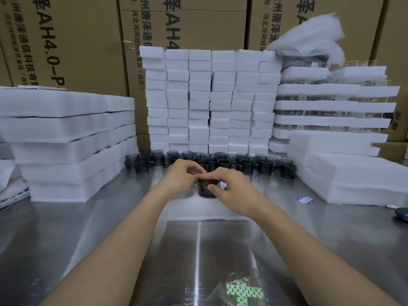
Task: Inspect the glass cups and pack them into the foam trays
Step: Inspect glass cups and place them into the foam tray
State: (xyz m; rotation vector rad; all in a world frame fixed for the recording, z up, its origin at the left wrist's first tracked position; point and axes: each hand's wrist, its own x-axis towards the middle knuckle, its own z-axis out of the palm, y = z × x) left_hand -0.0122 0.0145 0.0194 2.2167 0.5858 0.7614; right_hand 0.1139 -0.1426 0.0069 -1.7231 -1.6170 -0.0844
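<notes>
A dark smoked-glass cup (207, 191) stands on a flat white foam sheet (187, 208) at the middle of the steel table. My left hand (184, 175) pinches its rim from the left, and my right hand (229, 186) grips its right side, thumb against the wall. Behind them a row of several more dark glass cups (245, 165) lines the table's back, some stacked. The held cup's handle is mostly hidden by my right hand.
Stacks of white foam trays stand left (70, 138), at the back centre (209, 100) and right (344, 173), with cardboard boxes (72, 40) behind. A blue sticker (305, 199) lies on the table right. A clear bag with green-patterned contents (242, 292) lies at the near edge.
</notes>
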